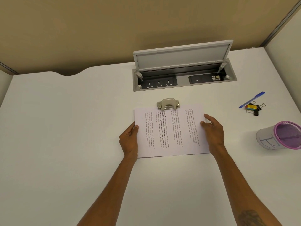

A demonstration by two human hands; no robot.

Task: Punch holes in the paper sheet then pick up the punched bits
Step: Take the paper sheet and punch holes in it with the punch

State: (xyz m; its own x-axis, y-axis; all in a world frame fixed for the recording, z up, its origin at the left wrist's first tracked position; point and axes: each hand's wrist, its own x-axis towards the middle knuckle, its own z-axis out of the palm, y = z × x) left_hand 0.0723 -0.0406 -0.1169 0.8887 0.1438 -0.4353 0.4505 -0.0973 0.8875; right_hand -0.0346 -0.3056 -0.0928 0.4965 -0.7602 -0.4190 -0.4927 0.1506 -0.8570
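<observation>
**One sheet, one punch, two hands at the paper's sides**

One printed paper sheet (171, 131) flat on the white table (65, 128), far edge tucked into the mouth of one grey hole punch (168, 104). Left hand (129, 140) closed on the sheet's left edge, thumb on top, fingers out of sight beneath. Right hand (213, 131) at the right edge, fingers loosely curled, tips resting on the paper; whether gripping or merely pressing, cannot tell. No punched bits visible.

Off to the right, well apart from the sheet: one blue pen (251, 100), lying slanted, touching a small heap of binder clips (254, 107), about five, some black, some coloured. Nearer the right border, one mesh pen cup (280, 136) with a purple rim, upright, partly cut off by the frame.

Behind the punch, one recessed power box (184, 80) with lid raised. Wide bare table to the left and in front; partition walls close along the back and right edges.
</observation>
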